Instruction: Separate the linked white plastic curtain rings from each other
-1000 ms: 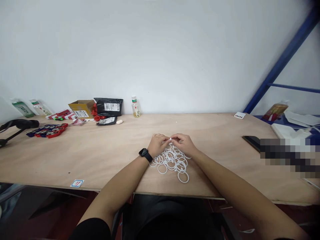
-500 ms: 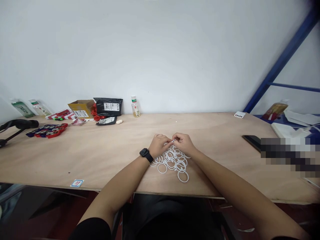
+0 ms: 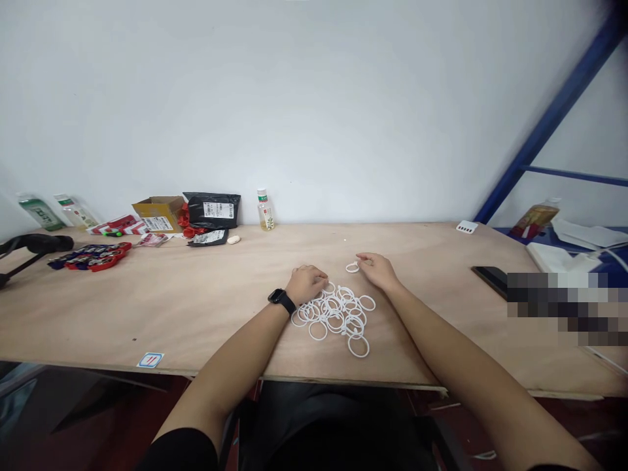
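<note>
My right hand [image 3: 377,269] pinches a white ring [image 3: 352,267] with a small nub on it, just above the table behind the pile. Below and between my hands lies a pile of white rings [image 3: 336,320], several of them overlapping and some showing small tabs. My left hand [image 3: 307,284], with a black watch on the wrist, rests at the pile's back left edge. Its fingers are bent down and closed at the rim of another white ring [image 3: 330,288]; the fingertips are partly hidden.
On the wooden table [image 3: 206,314], a bottle [image 3: 265,210], black parcel bags [image 3: 213,210] and an open carton [image 3: 157,214] stand along the wall. Red and blue metal-tipped items [image 3: 95,256] lie left. A phone [image 3: 490,280] and a white multi-port charger [image 3: 466,227] are right.
My hands have come apart from their shared pinch. The right moved right and slightly away with a white ring; the left dropped slightly left onto the pile's edge.
</note>
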A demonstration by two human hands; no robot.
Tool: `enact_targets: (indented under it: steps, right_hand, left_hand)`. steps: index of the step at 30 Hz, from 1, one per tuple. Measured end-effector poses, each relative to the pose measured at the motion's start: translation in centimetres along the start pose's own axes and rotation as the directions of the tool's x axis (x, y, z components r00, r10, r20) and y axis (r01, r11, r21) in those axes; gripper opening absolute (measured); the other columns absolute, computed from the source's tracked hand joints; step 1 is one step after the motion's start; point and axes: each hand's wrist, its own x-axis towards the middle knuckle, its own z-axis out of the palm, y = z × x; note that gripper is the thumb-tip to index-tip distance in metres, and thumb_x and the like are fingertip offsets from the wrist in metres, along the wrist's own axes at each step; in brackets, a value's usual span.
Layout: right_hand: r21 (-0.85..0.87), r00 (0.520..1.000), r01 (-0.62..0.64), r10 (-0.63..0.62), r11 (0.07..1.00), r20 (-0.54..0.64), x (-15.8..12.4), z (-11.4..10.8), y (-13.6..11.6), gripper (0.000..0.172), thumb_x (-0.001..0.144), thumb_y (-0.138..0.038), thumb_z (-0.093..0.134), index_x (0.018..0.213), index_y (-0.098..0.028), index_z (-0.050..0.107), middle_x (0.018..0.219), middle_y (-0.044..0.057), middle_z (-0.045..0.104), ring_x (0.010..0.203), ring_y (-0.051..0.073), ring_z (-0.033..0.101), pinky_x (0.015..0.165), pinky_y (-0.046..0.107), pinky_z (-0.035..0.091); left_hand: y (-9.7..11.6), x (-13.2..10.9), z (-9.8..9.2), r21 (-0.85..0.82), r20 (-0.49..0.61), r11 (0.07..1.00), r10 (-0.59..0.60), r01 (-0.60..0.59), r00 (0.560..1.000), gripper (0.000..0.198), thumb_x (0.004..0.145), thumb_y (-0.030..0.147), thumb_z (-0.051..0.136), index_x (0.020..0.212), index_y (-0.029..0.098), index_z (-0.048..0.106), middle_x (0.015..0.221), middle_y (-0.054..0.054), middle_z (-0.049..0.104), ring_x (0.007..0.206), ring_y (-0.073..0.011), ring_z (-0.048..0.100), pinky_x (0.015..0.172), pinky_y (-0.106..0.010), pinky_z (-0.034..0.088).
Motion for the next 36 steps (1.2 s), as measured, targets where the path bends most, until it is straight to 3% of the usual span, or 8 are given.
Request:
enact_targets:
  steps: [4, 7, 10, 19, 23, 27, 32, 36]
  right_hand:
    - [-0.024, 0.986, 0.119, -0.115, 0.993, 0.118, -0.7, -0.3, -1.1, 0.029, 0.076, -0.027, 0.058, 0.099, -0.017, 0.073, 0.099, 0.009, 0.071, 0.086, 0.020, 0.064, 0.080, 0.031, 0.048]
    - [0.096, 0.879, 0.159, -0.185, 0.983, 0.440, -1.9, 0.1, -2.7, 0.022, 0.073, -0.024, 0.059, 0.088, -0.017, 0.073, 0.085, 0.005, 0.072, 0.073, 0.017, 0.064, 0.067, 0.026, 0.048]
    - [0.093, 0.796, 0.192, -0.211, 0.977, 0.567, -2.8, 0.3, -3.9, 0.017, 0.068, -0.018, 0.059, 0.078, -0.017, 0.073, 0.075, 0.002, 0.071, 0.066, 0.016, 0.063, 0.060, 0.023, 0.046]
    - [0.185, 0.937, 0.098, -0.154, 0.978, 0.315, -2.9, 0.8, -4.8, 0.020, 0.074, -0.031, 0.059, 0.080, -0.016, 0.071, 0.069, 0.002, 0.068, 0.064, 0.014, 0.059, 0.057, 0.023, 0.043]
    - [0.252, 0.935, 0.023, -0.110, 0.967, 0.337, -3.3, 1.4, -5.3, 0.022, 0.074, -0.032, 0.058, 0.077, -0.015, 0.071, 0.063, 0.002, 0.065, 0.057, 0.014, 0.057, 0.051, 0.022, 0.041]
    - [0.330, 0.883, -0.041, -0.120, 0.943, 0.453, -3.8, 1.5, -6.1, 0.022, 0.074, -0.030, 0.058, 0.079, -0.014, 0.072, 0.067, 0.003, 0.068, 0.060, 0.015, 0.060, 0.052, 0.023, 0.044]
    - [0.384, 0.938, 0.015, -0.147, 0.923, 0.314, -3.9, 0.8, -6.8, 0.023, 0.075, -0.031, 0.059, 0.086, -0.016, 0.072, 0.085, 0.006, 0.073, 0.077, 0.017, 0.066, 0.070, 0.027, 0.051]
    - [0.395, 0.914, 0.020, -0.177, 0.918, 0.365, -4.3, 0.8, -7.1, 0.024, 0.076, -0.035, 0.060, 0.085, -0.015, 0.071, 0.076, 0.005, 0.071, 0.066, 0.015, 0.063, 0.058, 0.024, 0.048]
  left_hand:
    - [0.4, -0.1, -0.2, 0.017, 0.059, 1.000, 0.007, -0.008, 0.998, 0.022, 0.086, 0.036, 0.055, 0.094, 0.026, 0.073, 0.102, -0.002, 0.071, 0.101, -0.0225, 0.060, 0.095, -0.041, 0.037]
    - [0.5, -0.1, -0.3, 0.018, 0.068, 1.000, -0.005, 0.004, 0.998, 0.022, 0.086, 0.037, 0.055, 0.094, 0.026, 0.073, 0.100, -0.002, 0.072, 0.099, -0.0223, 0.061, 0.095, -0.041, 0.037]
    - [0.4, -0.2, -0.2, 0.007, 0.039, 1.000, -0.015, 0.015, 0.999, 0.023, 0.086, 0.038, 0.055, 0.093, 0.025, 0.073, 0.100, -0.003, 0.072, 0.099, -0.0219, 0.061, 0.096, -0.040, 0.037]
    - [0.1, 0.0, 0.2, -0.163, -0.164, 0.950, 0.239, -0.265, 0.957, 0.028, 0.084, 0.024, 0.060, 0.111, 0.022, 0.066, 0.107, -0.006, 0.066, 0.101, -0.0199, 0.059, 0.095, -0.037, 0.045]
    - [0.4, -0.1, 0.1, -0.191, -0.238, 0.899, 0.346, -0.393, 0.907, 0.027, 0.083, 0.024, 0.062, 0.110, 0.023, 0.066, 0.114, -0.009, 0.059, 0.109, -0.0204, 0.056, 0.097, -0.037, 0.045]
    - [0.9, -0.2, -0.2, -0.207, -0.232, 0.898, 0.340, -0.388, 0.911, 0.017, 0.087, 0.032, 0.061, 0.096, 0.021, 0.070, 0.105, -0.008, 0.064, 0.099, -0.0184, 0.059, 0.092, -0.034, 0.046]
    - [1.1, -0.2, -0.4, -0.126, -0.136, 0.955, 0.250, -0.267, 0.959, 0.021, 0.089, 0.037, 0.058, 0.085, 0.020, 0.070, 0.080, -0.002, 0.070, 0.076, -0.0145, 0.062, 0.082, -0.031, 0.045]
    - [1.1, -0.2, -0.3, -0.079, -0.134, 0.977, 0.185, -0.197, 0.974, 0.025, 0.088, 0.039, 0.057, 0.080, 0.019, 0.070, 0.077, -0.002, 0.071, 0.070, -0.0138, 0.062, 0.079, -0.030, 0.045]
